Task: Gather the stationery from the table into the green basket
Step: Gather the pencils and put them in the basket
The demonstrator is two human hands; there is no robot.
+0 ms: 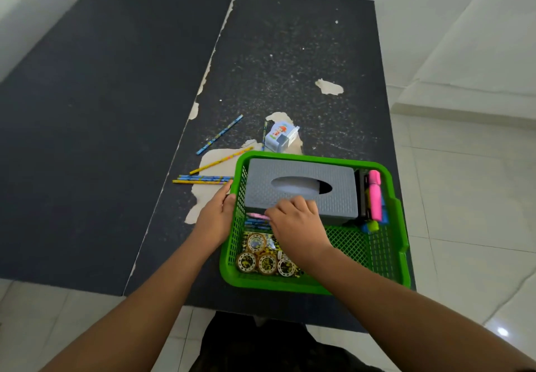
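Left hand [216, 215] grips green plastic mesh basket [307, 157]; right hand [295, 222] curled inside, hold unclear.
Thin painted pencils [203, 179] on dark surface [87, 110]: likely light, stiff, prone to roll; pinch mid-shaft.

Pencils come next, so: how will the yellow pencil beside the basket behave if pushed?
The yellow pencil looks thin and straight, so probably stiff and light. Lying flat on the table, it may roll if pushed sideways.
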